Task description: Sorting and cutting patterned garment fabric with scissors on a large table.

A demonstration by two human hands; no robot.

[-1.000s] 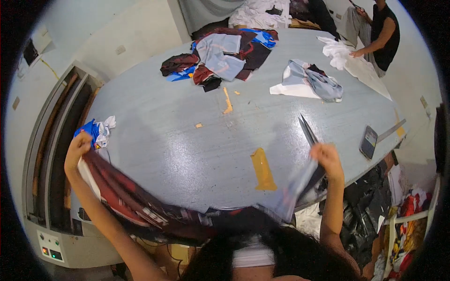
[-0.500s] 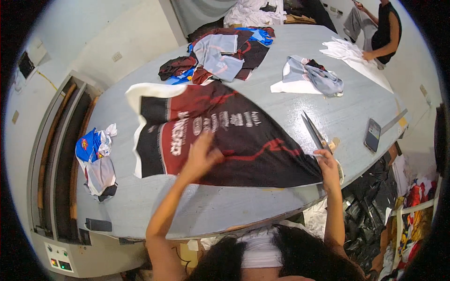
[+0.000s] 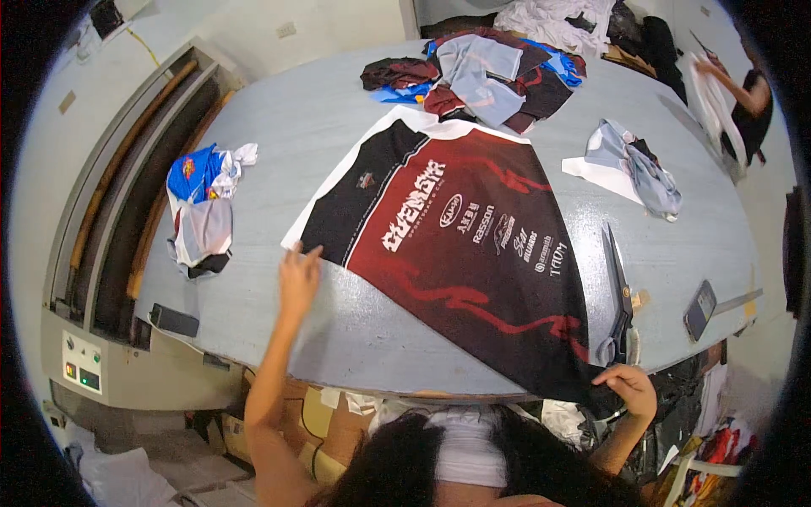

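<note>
A large black and dark red printed fabric panel [image 3: 473, 220] with white edging lies spread on the table, its near right corner hanging past the front edge. My left hand [image 3: 299, 283] is at the panel's left corner, fingertips apart and touching the edge by the white border. At the near right corner, my right hand [image 3: 627, 390] has its fingers pinched on the black fabric. Just beyond that hand, a pair of large black scissors [image 3: 621, 296] lies on the table to the right of the panel.
A phone [image 3: 699, 311] and a metal ruler [image 3: 737, 301] lie at the right. Fabric piles [image 3: 481, 76] sit at the back, grey and white pieces [image 3: 629, 165] at right, blue and grey pieces [image 3: 203, 211] at left. A black box [image 3: 174, 320] stands near a machine [image 3: 127, 194]. A person [image 3: 748, 110] holds white cloth.
The panel has turned and lies flatter, its print facing up. My left hand moved from its middle to the left corner; my right hand came nearer me. The other person has lifted the white cloth.
</note>
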